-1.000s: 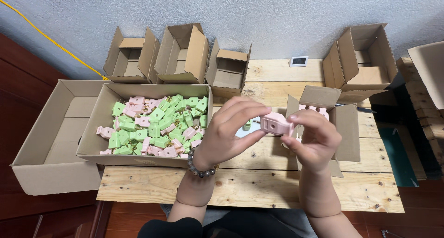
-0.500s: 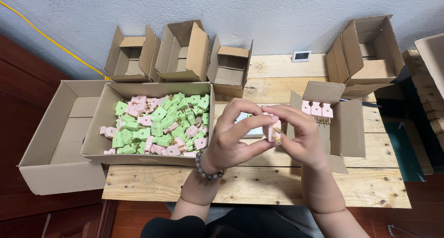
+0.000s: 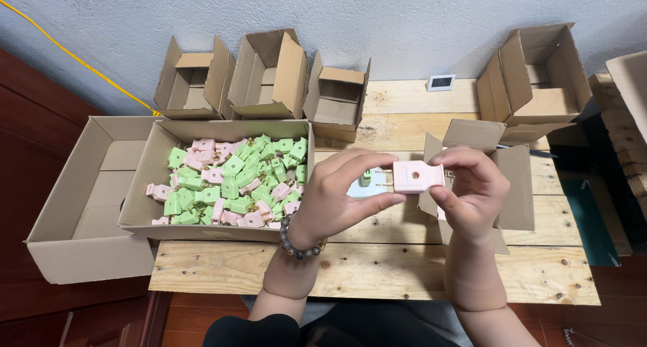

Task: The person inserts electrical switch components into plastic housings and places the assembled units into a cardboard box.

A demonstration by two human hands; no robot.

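Two hands meet above the near middle of the wooden table (image 3: 377, 273). The right hand (image 3: 472, 195) now holds a pink plug (image 3: 418, 177) flat and in full view, its grip closed on the plug's right end between thumb and fingers; half a second ago the plug was mostly hidden behind the fingers. The left hand (image 3: 340, 198), with a bead bracelet (image 3: 300, 242) at the wrist, pinches a small green piece (image 3: 366, 179) just beside the plug's left end, so the two parts seem lined up for joining or checking. Behind the right hand stands a small open box (image 3: 512, 185). To the left lies a tray box (image 3: 145, 205) of pink and green plugs (image 3: 232, 185). Farther back, empty cartons (image 3: 269, 74) line the wall.
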